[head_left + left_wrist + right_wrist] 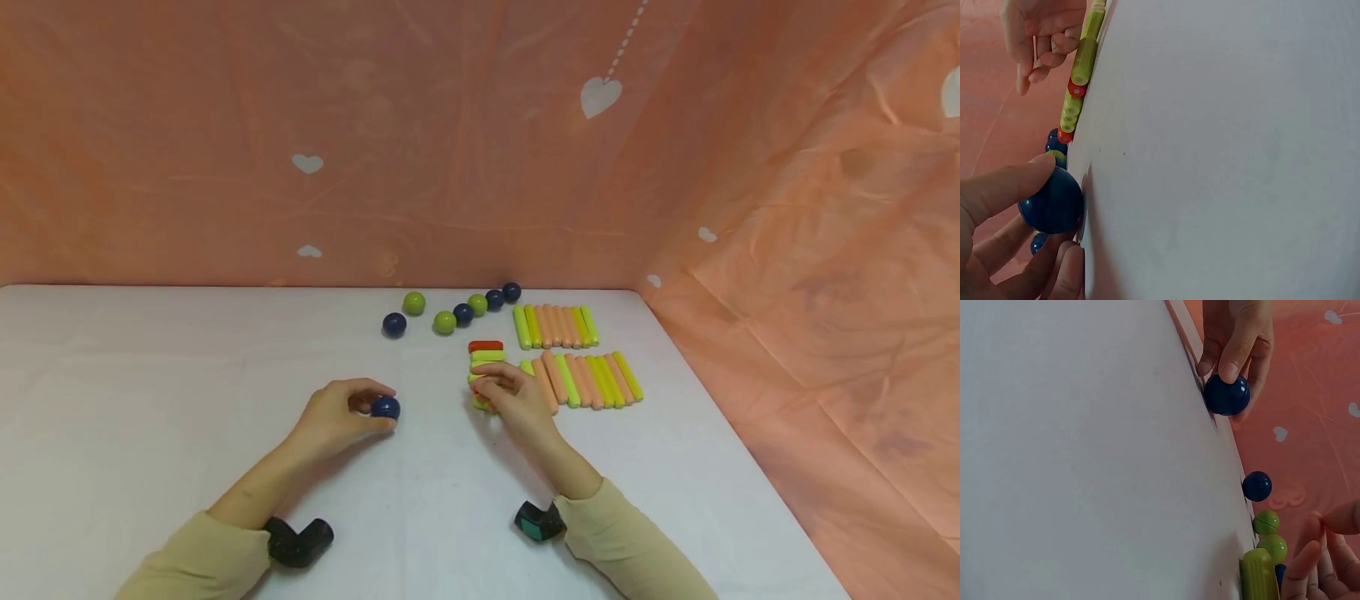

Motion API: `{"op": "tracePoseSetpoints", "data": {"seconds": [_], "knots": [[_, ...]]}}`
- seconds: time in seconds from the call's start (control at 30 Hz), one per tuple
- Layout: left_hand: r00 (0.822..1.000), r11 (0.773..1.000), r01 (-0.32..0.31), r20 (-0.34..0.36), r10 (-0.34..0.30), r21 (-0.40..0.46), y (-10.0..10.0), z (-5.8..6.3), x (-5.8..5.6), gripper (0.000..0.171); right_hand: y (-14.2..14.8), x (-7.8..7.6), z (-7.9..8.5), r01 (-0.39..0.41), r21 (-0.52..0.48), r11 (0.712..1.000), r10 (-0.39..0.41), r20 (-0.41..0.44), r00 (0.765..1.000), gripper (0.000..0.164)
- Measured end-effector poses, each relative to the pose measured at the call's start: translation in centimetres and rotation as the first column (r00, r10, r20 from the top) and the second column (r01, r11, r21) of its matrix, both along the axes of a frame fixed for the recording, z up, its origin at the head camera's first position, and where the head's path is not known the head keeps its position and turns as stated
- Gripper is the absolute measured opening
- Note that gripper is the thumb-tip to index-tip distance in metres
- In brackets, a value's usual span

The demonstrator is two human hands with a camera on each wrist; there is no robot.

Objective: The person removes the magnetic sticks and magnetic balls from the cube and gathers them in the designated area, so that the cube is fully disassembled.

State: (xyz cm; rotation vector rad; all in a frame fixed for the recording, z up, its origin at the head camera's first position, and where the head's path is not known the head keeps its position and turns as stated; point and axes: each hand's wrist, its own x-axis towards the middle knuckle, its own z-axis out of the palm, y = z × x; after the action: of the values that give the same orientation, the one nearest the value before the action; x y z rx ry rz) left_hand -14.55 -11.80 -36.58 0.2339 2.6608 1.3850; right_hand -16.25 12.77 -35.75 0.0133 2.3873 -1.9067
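Observation:
My left hand (330, 419) pinches a dark blue ball (386, 407) between thumb and fingers, at or just above the white table. In the left wrist view, the thumb lies on top of the ball (1054, 201) with fingers beneath. My right hand (521, 408) hovers over a short stack of red and yellow-green sticks (487, 356), partly hiding it. The fingers of the right hand (1329, 559) are loosely bent, thumb near the index finger, with nothing visible between them.
Behind the hands lie several green balls (414, 303) and blue balls (394, 325). At right are two rows of coloured sticks, a back row (557, 326) and a front row (592, 381). An orange cloth (450, 167) with white hearts rises behind the white table (150, 375).

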Motion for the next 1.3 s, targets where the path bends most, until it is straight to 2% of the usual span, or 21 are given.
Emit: {"op": "tracePoseSetpoints", "data": {"seconds": [0.2, 0.37, 0.53, 0.73, 0.9, 1.07, 1.3], "knots": [[1.000, 1.000, -0.005, -0.024, 0.005, 0.001, -0.1, 0.0, 0.0, 0.045, -0.2, 0.1, 0.1, -0.009, 0.006, 1.000, 0.009, -0.014, 1.000, 0.022], [1.000, 1.000, 0.003, -0.028, -0.004, -0.004, -0.8, -0.1, 0.3, 0.056, -0.7, 0.0, -0.1, -0.085, 0.018, 0.996, 0.086, -0.039, 0.996, 0.023], [0.999, 1.000, 0.018, -0.029, -0.018, -0.020, -3.0, 0.1, 0.8, 0.058, -1.4, 0.0, -0.2, -0.153, 0.043, 0.987, 0.155, -0.047, 0.987, 0.024], [1.000, 1.000, -0.005, -0.027, 0.005, -0.009, -6.3, 0.5, 1.6, 0.058, -2.3, 0.1, -0.2, -0.193, 0.029, 0.981, 0.194, -0.038, 0.980, 0.024], [0.999, 1.000, -0.020, -0.043, 0.019, -0.006, -8.4, 0.4, 2.0, 0.056, -3.1, 0.1, -0.2, -0.259, 0.043, 0.965, 0.260, -0.025, 0.965, 0.026], [1.000, 0.999, -0.025, -0.007, 0.025, 0.020, -9.4, 0.0, 2.4, 0.055, -3.8, 0.0, -0.4, -0.328, 0.079, 0.941, 0.329, -0.004, 0.944, 0.030], [0.998, 0.999, -0.021, 0.056, 0.019, 0.027, -10.1, -0.6, 2.8, 0.056, -5.1, -0.1, -0.7, -0.377, 0.094, 0.922, 0.376, 0.023, 0.926, 0.033]]}}
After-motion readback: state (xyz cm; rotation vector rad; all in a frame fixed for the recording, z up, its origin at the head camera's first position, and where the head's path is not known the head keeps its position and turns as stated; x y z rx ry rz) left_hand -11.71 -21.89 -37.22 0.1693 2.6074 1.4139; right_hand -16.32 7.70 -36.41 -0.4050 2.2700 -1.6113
